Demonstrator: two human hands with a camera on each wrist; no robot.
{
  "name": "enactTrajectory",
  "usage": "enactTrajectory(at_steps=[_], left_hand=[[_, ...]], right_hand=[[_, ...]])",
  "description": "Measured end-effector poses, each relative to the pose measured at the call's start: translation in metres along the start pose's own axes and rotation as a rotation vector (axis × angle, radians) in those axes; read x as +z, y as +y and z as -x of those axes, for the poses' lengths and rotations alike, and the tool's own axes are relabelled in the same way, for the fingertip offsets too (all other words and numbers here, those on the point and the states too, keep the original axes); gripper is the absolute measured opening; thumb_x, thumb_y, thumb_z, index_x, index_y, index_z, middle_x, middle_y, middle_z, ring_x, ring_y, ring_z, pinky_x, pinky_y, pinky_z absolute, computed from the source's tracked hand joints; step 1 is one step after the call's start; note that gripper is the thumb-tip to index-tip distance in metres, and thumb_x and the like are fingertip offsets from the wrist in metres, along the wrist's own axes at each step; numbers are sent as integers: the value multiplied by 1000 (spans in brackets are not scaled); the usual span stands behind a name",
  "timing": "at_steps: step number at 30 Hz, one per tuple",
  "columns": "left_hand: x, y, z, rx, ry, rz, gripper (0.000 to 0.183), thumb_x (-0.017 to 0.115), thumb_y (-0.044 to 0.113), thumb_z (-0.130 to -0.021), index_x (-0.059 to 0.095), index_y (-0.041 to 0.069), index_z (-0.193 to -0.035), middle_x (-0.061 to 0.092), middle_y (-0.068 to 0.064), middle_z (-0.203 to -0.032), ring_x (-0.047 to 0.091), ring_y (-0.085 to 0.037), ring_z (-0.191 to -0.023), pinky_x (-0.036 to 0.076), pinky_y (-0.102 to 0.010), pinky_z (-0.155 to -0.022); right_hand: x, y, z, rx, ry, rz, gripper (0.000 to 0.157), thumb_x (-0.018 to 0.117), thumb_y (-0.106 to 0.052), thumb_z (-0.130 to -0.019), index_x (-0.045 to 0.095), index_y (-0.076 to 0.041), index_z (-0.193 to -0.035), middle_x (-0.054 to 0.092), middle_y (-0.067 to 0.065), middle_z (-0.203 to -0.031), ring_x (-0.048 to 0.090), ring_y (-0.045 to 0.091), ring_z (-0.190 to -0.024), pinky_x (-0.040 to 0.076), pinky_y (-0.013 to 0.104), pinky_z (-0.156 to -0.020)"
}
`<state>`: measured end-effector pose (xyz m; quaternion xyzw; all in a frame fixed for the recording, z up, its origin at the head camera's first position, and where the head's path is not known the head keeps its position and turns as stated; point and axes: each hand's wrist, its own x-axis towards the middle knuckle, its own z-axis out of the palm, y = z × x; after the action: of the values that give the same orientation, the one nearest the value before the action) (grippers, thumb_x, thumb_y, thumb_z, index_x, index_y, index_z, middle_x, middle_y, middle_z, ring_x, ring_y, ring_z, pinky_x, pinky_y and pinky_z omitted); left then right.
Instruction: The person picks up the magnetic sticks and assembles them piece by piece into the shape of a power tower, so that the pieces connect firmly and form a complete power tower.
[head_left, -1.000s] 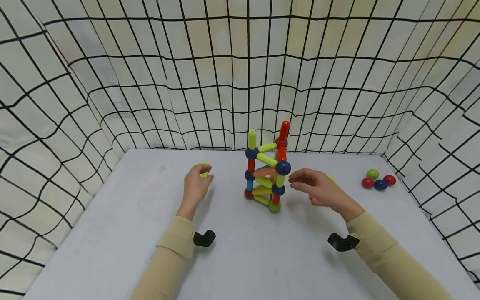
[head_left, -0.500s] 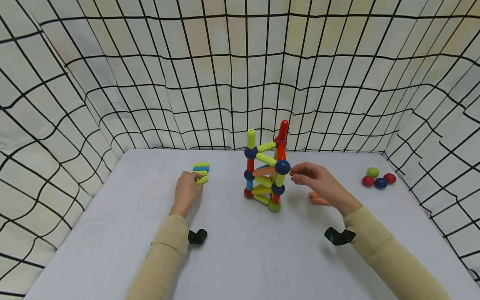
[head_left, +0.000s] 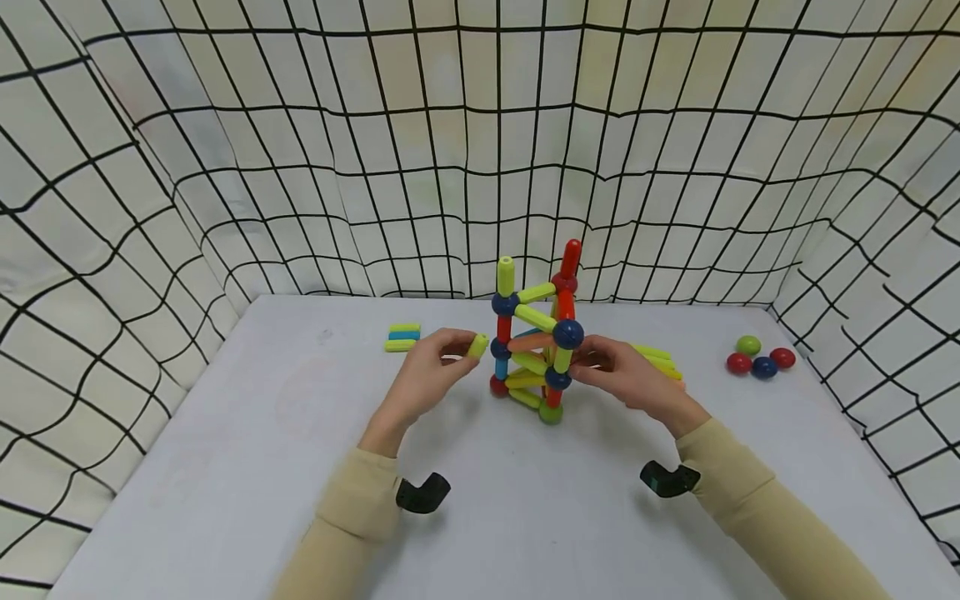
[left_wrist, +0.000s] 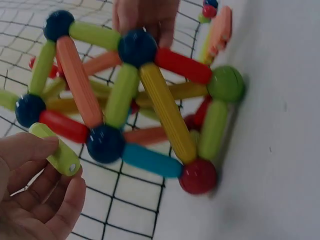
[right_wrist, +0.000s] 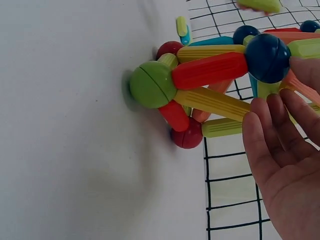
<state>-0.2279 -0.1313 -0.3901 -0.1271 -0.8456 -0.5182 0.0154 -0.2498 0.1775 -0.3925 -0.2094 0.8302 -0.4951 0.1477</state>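
Note:
A tower (head_left: pixel 534 317) of coloured magnetic sticks and balls stands on the white table, with a yellow-green and a red stick upright at its top. My left hand (head_left: pixel 431 367) pinches a short yellow-green magnetic stick (left_wrist: pixel 65 160) between thumb and fingers, just left of the tower. A metal dot shows at that stick's end. At the tower's right side, my right hand (head_left: pixel 626 375) holds the near column by a dark blue ball (right_wrist: pixel 268 58). Its thumb is at the ball, and its other fingers reach behind, partly hidden in the head view.
Several short sticks (head_left: pixel 403 335) lie in a row at the back left. More yellow-green sticks (head_left: pixel 655 353) lie behind my right hand. Red, blue and green balls (head_left: pixel 763 367) sit far right. A black net (head_left: pixel 465 175) over white cloth surrounds the table.
My left hand went down to the sticks at the left, took a yellow-green one and carried it right to the tower. My right hand moved in slightly onto the tower's near column.

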Motion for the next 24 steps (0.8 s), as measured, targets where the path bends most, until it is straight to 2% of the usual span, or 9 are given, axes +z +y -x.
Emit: enactTrajectory(at_steps=[3, 7, 12, 19, 24], left_hand=[[9, 24, 3, 69, -4, 76, 34, 69, 14, -92, 63, 6, -124, 64, -6, -117, 59, -20, -108, 51, -35, -93], [23, 49, 4, 120, 2, 136, 32, 70, 15, -92, 64, 8, -123, 65, -3, -113, 60, -18, -104, 52, -33, -90], [41, 74, -3, 183, 14, 209, 34, 69, 15, -92, 63, 8, -124, 65, -3, -111, 61, -17, -102, 53, -30, -87], [56, 96, -21, 250, 40, 204, 35, 69, 16, -92, 61, 6, -125, 66, -4, -113, 61, -13, -104, 52, -25, -86], [59, 101, -27, 247, 44, 180, 33, 69, 14, -92, 61, 5, -124, 66, -5, -112, 61, -13, -103, 52, -24, -85]], right_hand=[[2, 3, 1, -5, -6, 1, 36, 66, -26, -94, 56, -9, -124, 59, 8, -118, 55, 27, -116, 48, 41, -98], [7, 5, 1, -28, 6, 18, 39, 69, -27, -92, 55, -10, -123, 58, 8, -114, 56, 25, -112, 49, 39, -95], [17, 1, 4, -55, 60, 55, 45, 74, -29, -88, 51, -10, -123, 59, 7, -112, 58, 24, -105, 51, 37, -90], [22, -1, 5, -72, 88, 30, 42, 74, -26, -88, 50, -8, -119, 60, 8, -109, 60, 24, -101, 53, 34, -87], [21, 0, 5, -66, 80, 32, 44, 74, -27, -89, 50, -8, -120, 60, 9, -109, 59, 24, -101, 52, 36, -88]])
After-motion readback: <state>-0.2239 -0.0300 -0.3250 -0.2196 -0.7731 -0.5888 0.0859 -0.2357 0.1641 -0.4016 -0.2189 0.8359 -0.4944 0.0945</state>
